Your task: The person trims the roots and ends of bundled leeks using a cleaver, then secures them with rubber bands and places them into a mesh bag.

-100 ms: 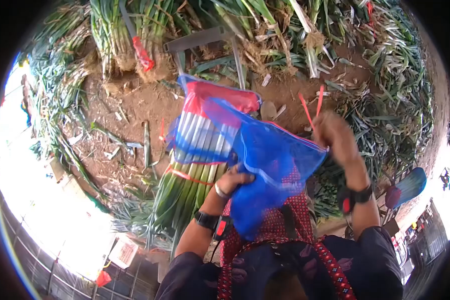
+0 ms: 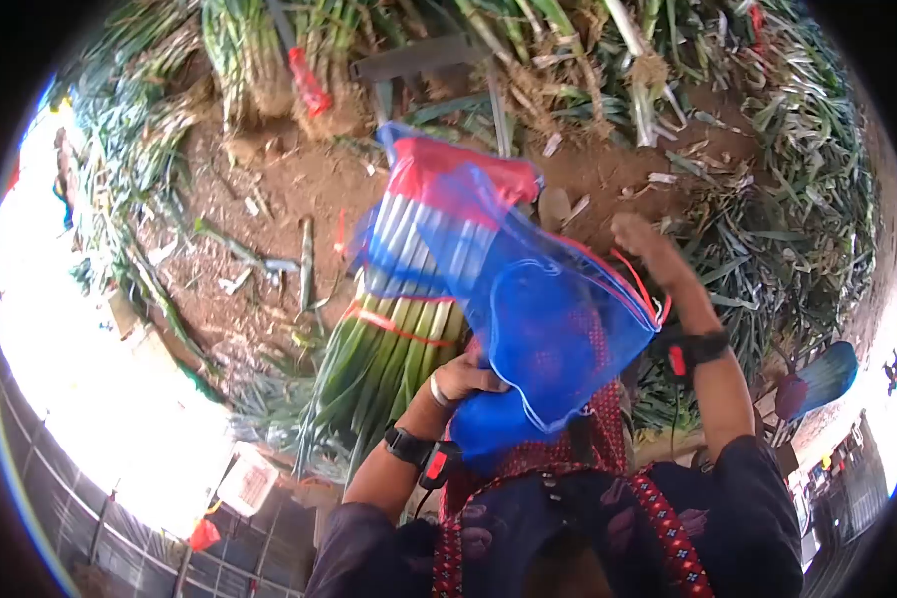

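Observation:
A bundle of long green onions (image 2: pixel 384 349) lies before me, leaves toward me, with an orange-red tie (image 2: pixel 394 327) around it. Its white stalks show through a blue mesh bag (image 2: pixel 558 329), part of which covers their far end beside a red patch (image 2: pixel 458 174). My left hand (image 2: pixel 465 379) is closed on the bag's near part, next to the bundle. Off the bag's right corner, my right hand (image 2: pixel 648 244) is raised with fingers stretched out and nothing visible in them. Red drawstrings (image 2: pixel 646 287) hang at that corner, apart from the hand.
A metal frame (image 2: pixel 419 60) stands at the far end of the bag. Beyond it lie more green onions (image 2: pixel 269 60) with roots on. Loose leaves (image 2: pixel 787 199) are heaped at the right, and trimmings (image 2: pixel 306 264) litter the bare soil (image 2: pixel 269 189).
The red drawstrings, upright at my right hand before, now lie at the bag's corner. My right hand has come away from them, its fingers now pointing left. My left hand keeps its grip.

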Tool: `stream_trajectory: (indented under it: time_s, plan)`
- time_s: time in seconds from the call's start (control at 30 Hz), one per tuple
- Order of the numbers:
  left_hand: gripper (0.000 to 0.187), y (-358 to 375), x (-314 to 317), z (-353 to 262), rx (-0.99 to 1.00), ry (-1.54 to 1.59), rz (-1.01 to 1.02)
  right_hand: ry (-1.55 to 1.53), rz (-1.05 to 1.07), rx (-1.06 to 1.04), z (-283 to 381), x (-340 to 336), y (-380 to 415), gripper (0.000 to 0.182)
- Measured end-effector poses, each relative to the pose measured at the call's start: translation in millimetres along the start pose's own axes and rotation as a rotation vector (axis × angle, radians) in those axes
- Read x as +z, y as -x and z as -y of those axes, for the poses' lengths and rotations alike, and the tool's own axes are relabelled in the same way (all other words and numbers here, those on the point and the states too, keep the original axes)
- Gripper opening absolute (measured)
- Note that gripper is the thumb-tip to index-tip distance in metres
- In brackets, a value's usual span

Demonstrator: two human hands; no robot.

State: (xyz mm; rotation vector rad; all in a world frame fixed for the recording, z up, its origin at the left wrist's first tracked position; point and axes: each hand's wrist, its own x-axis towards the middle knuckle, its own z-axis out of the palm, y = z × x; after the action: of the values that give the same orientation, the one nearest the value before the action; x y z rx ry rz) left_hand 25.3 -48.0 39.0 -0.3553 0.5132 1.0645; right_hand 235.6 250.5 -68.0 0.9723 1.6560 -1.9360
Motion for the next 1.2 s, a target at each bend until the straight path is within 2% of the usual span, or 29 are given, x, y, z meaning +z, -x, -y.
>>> stream_trajectory:
  time_s: [0.07,0.1,0.13,0.2,0.23,0.27,0.3,0.33,0.37,0.4,0.47,0.53,0.6,0.63,0.67,0.73,0.83,0.93,0.97,1.07,1.1,1.2]
  plan:
    - [0.049,30,-14,18,-0.091,-0.110,0.069,-0.180,0.017,0.257,18,77,5,0.041]
    - [0.043,39,-5,16,-0.002,-0.139,0.080,-0.451,-0.026,0.387,41,108,26,0.039]
    - [0.043,39,-6,18,-0.060,-0.183,0.079,-0.720,-0.106,0.512,64,140,45,0.036]
    - [0.041,34,-9,23,-0.187,-0.246,0.091,-0.950,-0.145,0.425,62,148,73,0.038]
    - [0.039,29,-21,35,-0.160,-0.205,0.051,-1.008,-0.156,0.371,58,145,84,0.039]
    - [0.040,22,-29,45,-0.139,-0.249,-0.126,-0.947,-0.154,0.293,51,128,96,0.042]
    - [0.041,12,-38,52,-0.109,-0.295,-0.298,-0.835,-0.370,0.311,69,115,102,0.048]
    - [0.043,0,-52,57,-0.071,-0.338,-0.472,-0.731,-0.392,0.184,68,84,104,0.048]
    - [0.045,-17,-81,71,0.016,-0.820,-0.686,-0.627,-0.422,0.060,68,54,106,0.047]
    - [0.048,-27,-103,80,0.089,-1.320,-0.881,-0.552,-0.461,0.045,74,40,106,0.046]
    - [0.059,-33,-112,67,0.238,-1.517,-1.022,-0.584,-0.472,0.009,94,38,96,0.043]
    - [0.071,-41,-104,36,0.351,-0.944,-0.906,-0.282,-0.412,0.082,126,67,96,0.033]
    - [0.077,-42,-69,-3,0.490,-0.816,-0.720,0.012,-0.267,0.100,151,96,89,0.024]
    - [0.079,-37,-46,-21,0.552,-0.749,-0.649,0.064,-0.263,0.016,146,109,86,0.024]
    - [0.079,-31,-18,-42,0.620,-0.839,-0.700,0.107,-0.250,-0.078,138,123,83,0.023]
    - [0.077,-23,26,-74,0.743,-1.036,-0.801,0.116,-0.203,-0.099,138,139,86,0.026]
    - [0.069,-42,30,-81,0.412,-1.071,-0.549,0.067,-0.224,-0.088,134,153,94,0.028]
    - [0.071,-53,26,-58,0.274,-0.917,-0.586,0.062,-0.281,-0.014,120,145,96,0.027]
    - [0.067,-54,16,-44,0.458,-0.863,-0.600,0.072,-0.297,0.020,112,137,95,0.026]
    - [0.061,-36,3,-20,0.480,-1.002,-0.654,-0.256,-0.225,0.264,69,112,90,0.023]
    - [0.061,-33,-8,-5,0.442,-1.024,-0.670,-0.217,-0.244,0.164,54,111,86,0.019]
    - [0.064,-13,-10,8,0.209,-1.372,-0.778,-0.257,-0.345,0.113,46,111,78,0.016]
